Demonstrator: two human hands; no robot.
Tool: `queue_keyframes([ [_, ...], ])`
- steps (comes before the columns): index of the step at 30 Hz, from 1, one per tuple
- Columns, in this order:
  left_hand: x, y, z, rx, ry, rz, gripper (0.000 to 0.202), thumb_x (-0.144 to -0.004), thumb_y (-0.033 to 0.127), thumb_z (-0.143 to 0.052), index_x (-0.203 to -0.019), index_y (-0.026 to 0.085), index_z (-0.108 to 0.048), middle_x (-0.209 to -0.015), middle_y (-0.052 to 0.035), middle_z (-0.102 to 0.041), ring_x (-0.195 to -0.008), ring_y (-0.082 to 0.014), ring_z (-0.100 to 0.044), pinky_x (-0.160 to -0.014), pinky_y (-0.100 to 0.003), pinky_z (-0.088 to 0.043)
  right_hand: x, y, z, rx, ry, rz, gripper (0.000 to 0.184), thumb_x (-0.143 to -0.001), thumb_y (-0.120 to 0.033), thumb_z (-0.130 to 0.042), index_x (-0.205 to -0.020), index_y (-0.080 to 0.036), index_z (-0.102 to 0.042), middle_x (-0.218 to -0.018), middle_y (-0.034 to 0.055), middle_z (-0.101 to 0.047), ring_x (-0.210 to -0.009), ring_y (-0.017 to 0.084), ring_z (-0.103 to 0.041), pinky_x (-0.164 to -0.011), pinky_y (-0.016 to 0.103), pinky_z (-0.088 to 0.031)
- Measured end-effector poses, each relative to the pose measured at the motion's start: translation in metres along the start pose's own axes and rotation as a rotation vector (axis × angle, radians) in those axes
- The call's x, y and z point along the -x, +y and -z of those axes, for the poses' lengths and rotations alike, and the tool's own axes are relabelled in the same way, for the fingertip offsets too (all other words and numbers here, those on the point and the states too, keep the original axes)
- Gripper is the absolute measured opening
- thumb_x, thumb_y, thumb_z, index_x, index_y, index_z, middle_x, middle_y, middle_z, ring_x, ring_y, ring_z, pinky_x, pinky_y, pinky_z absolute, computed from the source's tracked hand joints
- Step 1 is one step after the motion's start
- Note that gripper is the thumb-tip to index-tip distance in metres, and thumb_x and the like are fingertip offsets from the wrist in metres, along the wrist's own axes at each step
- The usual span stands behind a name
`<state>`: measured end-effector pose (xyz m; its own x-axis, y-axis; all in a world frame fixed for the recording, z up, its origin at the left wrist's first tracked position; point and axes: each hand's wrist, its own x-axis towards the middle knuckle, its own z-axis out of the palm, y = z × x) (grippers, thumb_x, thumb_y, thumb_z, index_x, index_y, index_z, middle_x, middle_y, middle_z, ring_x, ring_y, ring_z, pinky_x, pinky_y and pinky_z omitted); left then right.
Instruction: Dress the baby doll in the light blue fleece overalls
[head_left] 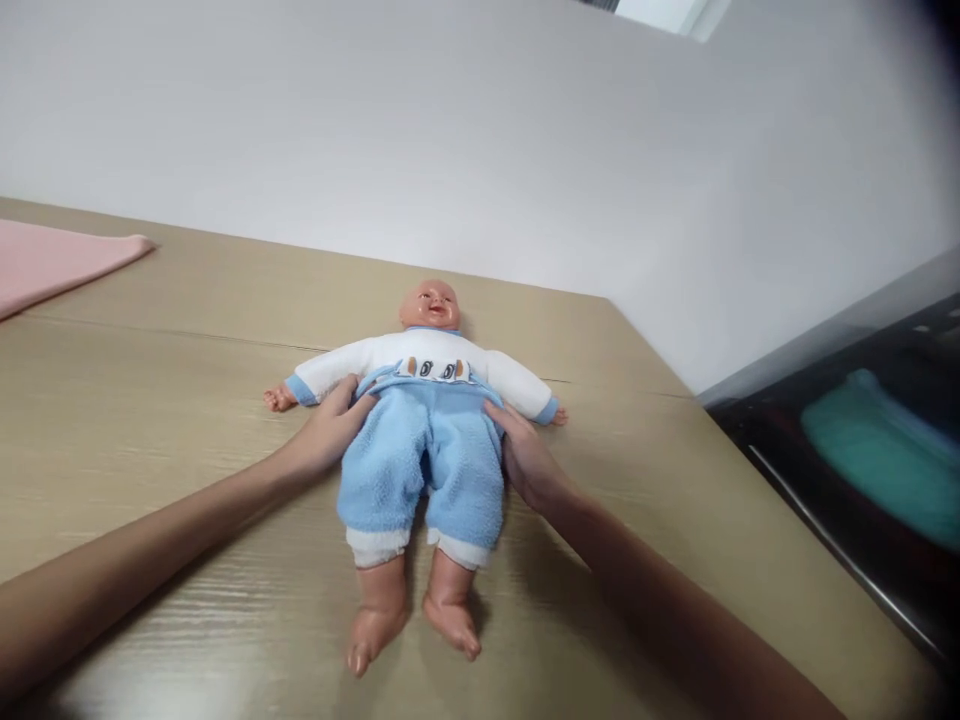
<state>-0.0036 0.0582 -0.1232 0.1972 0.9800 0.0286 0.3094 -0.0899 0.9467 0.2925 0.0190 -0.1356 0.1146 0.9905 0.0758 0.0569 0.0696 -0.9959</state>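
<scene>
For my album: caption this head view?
Left hand and right hand grip the blue trousers of a doll on a table.

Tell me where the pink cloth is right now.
In the head view the pink cloth lies at the far left edge on the wooden table, close to the wall, well to the left of the doll.

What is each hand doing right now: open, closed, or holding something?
Left hand: closed on the waistband of the trousers on the doll.
Right hand: against the trousers' other side; grip cannot be told.
</scene>
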Motion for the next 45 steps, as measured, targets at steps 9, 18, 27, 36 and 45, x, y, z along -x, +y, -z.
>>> queue_keyframes([
  [9, -0.03, -0.012, 0.012, 0.403, -0.186, 0.034, 0.062, -0.094, 0.072, -0.082, -0.134, 0.027, -0.067, -0.123, -0.0086, -0.081, -0.108, -0.0293, -0.074, -0.093, -0.038, -0.059, -0.021, 0.0, 0.006, -0.185, -0.115, -0.121, 0.069, -0.089, -0.076, -0.089, -0.136, -0.026, -0.078, -0.135, 0.0097, -0.083, -0.13, 0.034, -0.077, -0.119, 0.049, -0.061],
  [18, -0.028, 0.025, 0.035, 0.028, -0.305, -0.235, 0.045, -0.101, 0.067, -0.079, -0.104, 0.023, -0.07, -0.095, -0.0007, -0.063, -0.089, -0.0227, -0.059, -0.079, -0.032, -0.048, -0.02, -0.048, 0.025, 0.478, -0.3, 0.35, 0.027, -0.095, -0.051, -0.083, -0.096, -0.026, -0.074, -0.107, 0.008, -0.074, -0.107, 0.036, -0.066, -0.112, 0.056, -0.055],
  [27, -0.035, 0.02, 0.027, 0.177, -0.274, -0.159, 0.052, -0.103, 0.075, -0.075, -0.117, 0.026, -0.063, -0.082, 0.0041, -0.057, -0.072, -0.0176, -0.053, -0.063, -0.026, -0.04, -0.042, -0.052, 0.007, 0.129, -0.295, 0.097, 0.044, -0.1, -0.064, -0.077, -0.125, -0.028, -0.076, -0.118, 0.0044, -0.079, -0.123, 0.034, -0.071, -0.113, 0.046, -0.057],
  [36, -0.02, 0.007, 0.013, -0.004, -0.023, -0.042, 0.041, -0.088, 0.065, -0.07, -0.096, 0.025, -0.073, -0.105, -0.0078, -0.075, -0.112, -0.038, -0.067, -0.104, -0.048, -0.051, -0.017, 0.0, 0.01, 0.233, -0.028, 0.023, 0.04, -0.094, -0.068, -0.08, -0.104, -0.029, -0.08, -0.125, 0.0072, -0.079, -0.137, 0.037, -0.066, -0.137, 0.053, -0.037],
  [45, 0.008, 0.005, -0.013, 0.544, 0.096, 0.259, 0.06, -0.08, 0.07, -0.092, -0.115, 0.027, -0.071, -0.115, -0.0055, -0.078, -0.111, -0.0303, -0.071, -0.091, -0.037, -0.058, -0.008, 0.017, -0.004, -0.158, 0.013, -0.148, 0.057, -0.085, -0.078, -0.09, -0.116, -0.032, -0.081, -0.129, 0.0063, -0.083, -0.134, 0.037, -0.072, -0.125, 0.049, -0.053],
])
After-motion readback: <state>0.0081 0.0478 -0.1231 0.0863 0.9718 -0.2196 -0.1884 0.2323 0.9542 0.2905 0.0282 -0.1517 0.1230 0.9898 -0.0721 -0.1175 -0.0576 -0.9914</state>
